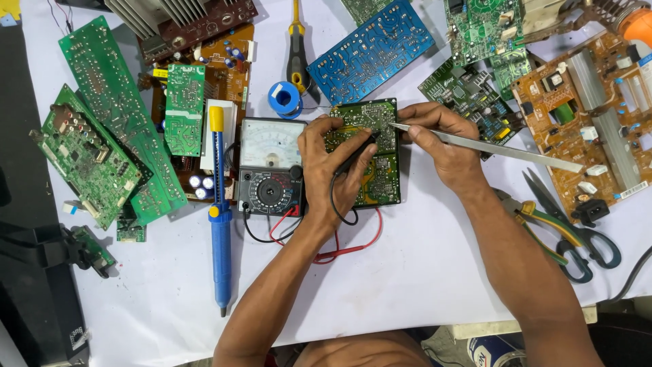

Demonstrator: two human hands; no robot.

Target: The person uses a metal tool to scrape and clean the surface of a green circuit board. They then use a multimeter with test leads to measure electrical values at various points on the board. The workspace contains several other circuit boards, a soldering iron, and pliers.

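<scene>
My left hand (333, 166) is gripping a black probe (354, 160) against the green board (380, 180). My right hand (441, 146) is pinching long tweezers (496, 147), tip touching the board beside the meter (272, 166).

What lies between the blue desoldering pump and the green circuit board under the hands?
In the head view, the multimeter lies between the desoldering pump and the circuit board.

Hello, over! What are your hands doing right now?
Left hand holds black probe on green board. Right hand holds metal tweezers, tip at board's top edge. Meter beside board, touching or not unclear.
</scene>
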